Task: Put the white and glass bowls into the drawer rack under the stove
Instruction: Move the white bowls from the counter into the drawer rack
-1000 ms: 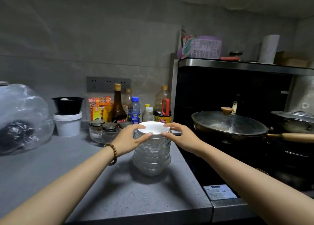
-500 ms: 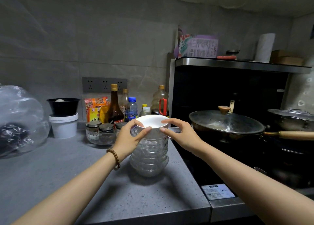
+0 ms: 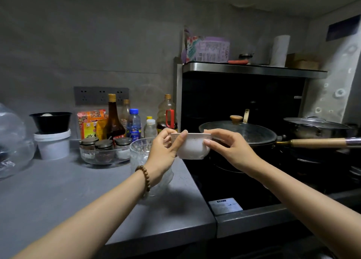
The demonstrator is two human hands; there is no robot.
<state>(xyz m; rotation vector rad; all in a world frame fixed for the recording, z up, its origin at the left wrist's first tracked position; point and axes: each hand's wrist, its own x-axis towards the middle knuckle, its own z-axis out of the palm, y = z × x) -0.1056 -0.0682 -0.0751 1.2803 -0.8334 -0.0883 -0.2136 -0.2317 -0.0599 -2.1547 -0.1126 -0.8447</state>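
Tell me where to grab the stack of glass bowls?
Probably low on the glass bowls, cupping from left and right at once: the stack stands tall and upright, and lifting by the top rim would take only one bowl.

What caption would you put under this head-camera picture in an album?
Left hand and right hand hold a white bowl in the air, beside stacked glass bowls on a grey counter.

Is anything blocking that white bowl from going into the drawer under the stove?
Nothing visible does. The left hand and right hand hold the small white ceramic bowl in the air, near the lidded black wok. The drawer rack lies below the picture, so whether it is open cannot be told.
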